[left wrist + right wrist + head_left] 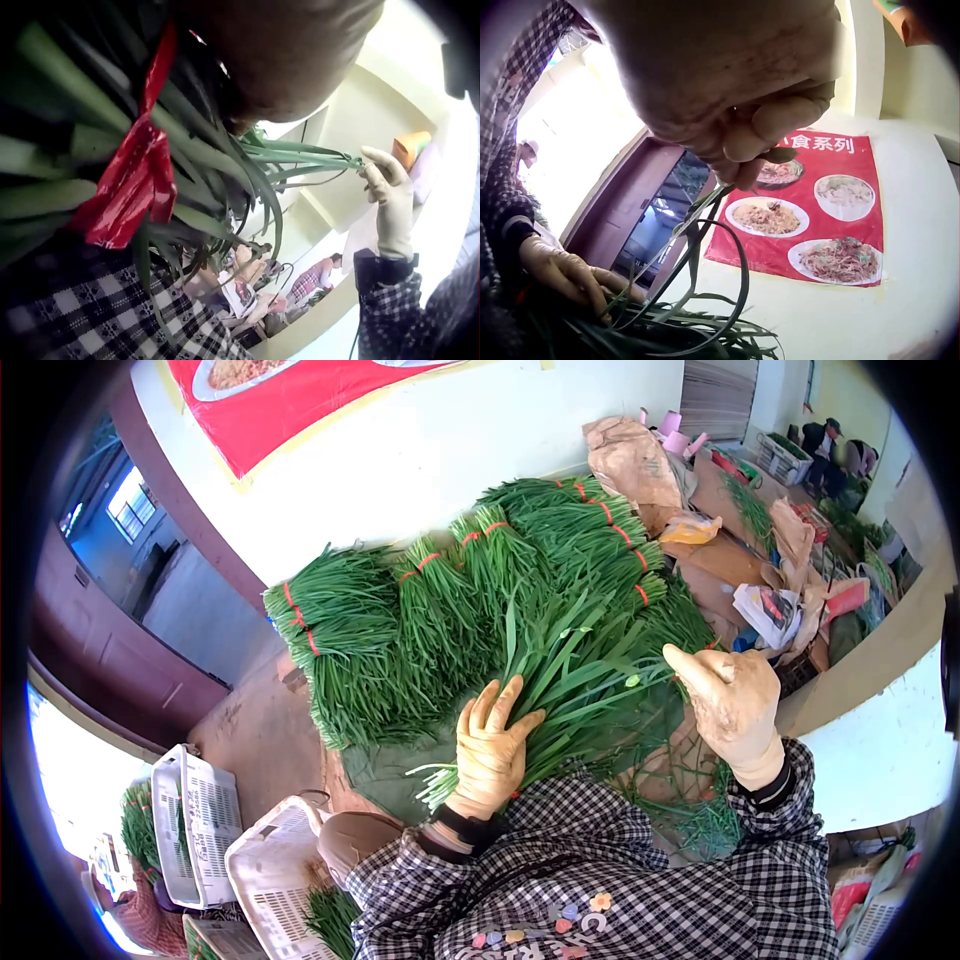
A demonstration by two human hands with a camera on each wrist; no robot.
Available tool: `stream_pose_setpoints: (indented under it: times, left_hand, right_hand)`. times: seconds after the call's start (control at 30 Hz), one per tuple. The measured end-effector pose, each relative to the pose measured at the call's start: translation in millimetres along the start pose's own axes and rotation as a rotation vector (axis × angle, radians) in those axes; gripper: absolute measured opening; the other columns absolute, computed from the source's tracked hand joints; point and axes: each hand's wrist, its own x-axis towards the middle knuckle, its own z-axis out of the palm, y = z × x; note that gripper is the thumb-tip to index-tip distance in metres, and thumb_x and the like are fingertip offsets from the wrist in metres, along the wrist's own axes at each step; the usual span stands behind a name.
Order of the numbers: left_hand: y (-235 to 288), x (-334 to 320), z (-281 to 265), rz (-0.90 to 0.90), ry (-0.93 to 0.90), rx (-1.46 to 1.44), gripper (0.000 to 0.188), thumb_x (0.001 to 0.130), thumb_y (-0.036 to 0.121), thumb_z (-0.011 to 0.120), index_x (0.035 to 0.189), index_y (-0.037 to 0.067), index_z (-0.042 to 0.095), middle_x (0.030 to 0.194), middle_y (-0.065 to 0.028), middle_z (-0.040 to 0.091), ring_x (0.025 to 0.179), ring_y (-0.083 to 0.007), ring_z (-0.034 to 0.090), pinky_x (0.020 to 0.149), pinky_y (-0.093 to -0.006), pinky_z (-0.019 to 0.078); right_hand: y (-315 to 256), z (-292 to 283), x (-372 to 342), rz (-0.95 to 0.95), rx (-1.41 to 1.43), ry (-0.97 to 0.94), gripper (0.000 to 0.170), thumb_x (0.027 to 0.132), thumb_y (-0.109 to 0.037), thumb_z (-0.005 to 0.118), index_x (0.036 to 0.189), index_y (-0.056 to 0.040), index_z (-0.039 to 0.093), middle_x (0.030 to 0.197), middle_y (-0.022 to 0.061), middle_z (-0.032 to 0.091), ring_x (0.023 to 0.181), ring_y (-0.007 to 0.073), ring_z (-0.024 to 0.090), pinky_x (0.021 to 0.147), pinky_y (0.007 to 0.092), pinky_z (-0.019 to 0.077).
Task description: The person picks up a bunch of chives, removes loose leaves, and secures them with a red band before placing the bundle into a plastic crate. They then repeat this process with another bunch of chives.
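Note:
A loose bundle of garlic chives (570,690) lies across the person's lap, its pale stem ends toward the lower left. On top of it rests the gloved left hand (488,752), fingers extended and thumb apart. The left wrist view has a red tie (142,176) around the stems, close under that hand. To the right, the gloved right hand (735,705) is raised and pinches a few chive leaves (300,159) by their ends. Those leaves stretch from the bundle up to its fingertips in the right wrist view.
Tied chive bundles (345,630) are stacked against the white wall. White plastic crates (205,830) stand at the lower left. Cut leaf scraps (705,820) litter the ground by the right arm. Bags and cardboard (740,560) lie at the right, with other people (825,455) beyond.

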Motion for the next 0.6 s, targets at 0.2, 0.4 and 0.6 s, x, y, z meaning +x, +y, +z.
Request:
stream_pose_setpoints:
  times: [0.2, 0.4, 0.6]
  left_hand:
    - [2.8, -2.4, -3.9, -0.142, -0.130, -0.130, 0.047, 0.084, 0.019, 0.080, 0.130, 0.016, 0.072, 0.162, -0.0146, 0.043, 0.141, -0.0408, 0.048, 0.115, -0.0508, 0.0425]
    - [4.0, -5.1, -0.6, -0.204, -0.156, -0.178, 0.049, 0.085, 0.019, 0.081, 0.132, 0.012, 0.070, 0.164, -0.0193, 0.039, 0.140, -0.0426, 0.049, 0.112, -0.0482, 0.0477]
    - [5.4, -2.8, 0.9, -0.193, -0.169, -0.166, 0.052, 0.085, 0.020, 0.081, 0.134, 0.011, 0.068, 0.165, -0.0190, 0.038, 0.140, -0.0424, 0.049, 0.111, -0.0482, 0.0481]
  right_hand:
    - [-4.6, -10.3, -12.8, -0.053, 0.027, -0.057, 0.061, 0.073, -0.003, 0.068, 0.132, -0.0167, 0.070, 0.082, 0.0017, 0.060, 0.062, 0.0246, 0.057, 0.057, 0.0401, 0.0420]
    - [13.8, 6.7, -42.8, 0.176, 0.062, -0.189, 0.040, 0.090, -0.007, 0.071, 0.129, -0.0140, 0.070, 0.090, 0.0107, 0.071, 0.074, 0.0339, 0.065, 0.065, 0.0445, 0.0487]
    - [-17.5, 20.8, -25.8, 0.249, 0.352, 0.074, 0.024, 0.093, -0.009, 0.069, 0.117, -0.0081, 0.072, 0.107, 0.0133, 0.077, 0.085, 0.0329, 0.074, 0.075, 0.0407, 0.0583]
